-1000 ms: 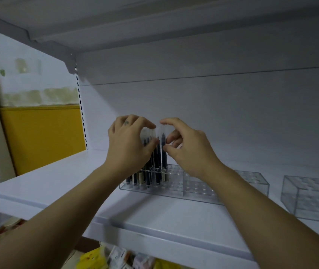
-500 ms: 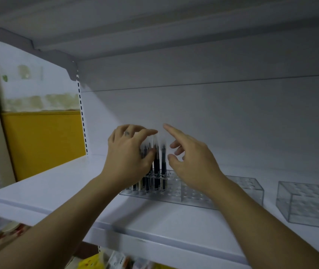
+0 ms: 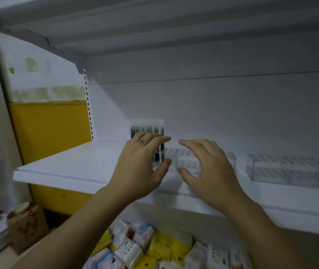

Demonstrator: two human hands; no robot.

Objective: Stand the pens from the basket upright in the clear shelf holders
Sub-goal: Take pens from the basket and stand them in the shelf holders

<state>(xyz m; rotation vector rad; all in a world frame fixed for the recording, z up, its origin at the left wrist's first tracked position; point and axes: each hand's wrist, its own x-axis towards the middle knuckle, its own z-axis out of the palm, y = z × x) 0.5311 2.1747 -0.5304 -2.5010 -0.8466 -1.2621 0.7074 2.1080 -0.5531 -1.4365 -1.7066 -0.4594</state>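
Left hand (image 3: 143,166): fingers spread wide and holding nothing, in front of the pens, with the thumb low by the holder's front.
Right hand (image 3: 211,167): just as wide and empty, just beside the left hand, over the holder's unfilled middle.
Pens (image 3: 147,131): dark and upright, bunched at the left end of the clear holder (image 3: 185,162), which sits near the front edge of the shelf (image 3: 57,171). The basket is out of view.
Risk: a knuckle brushing the tall pen tops could tip them. It could also slide the light holder off the front edge onto the packets (image 3: 154,249) below.
Room: bare shelf lies to the left. A second clear holder (image 3: 290,169) stands well apart on the right. The upper shelf (image 3: 154,26) leaves headroom above the pens.
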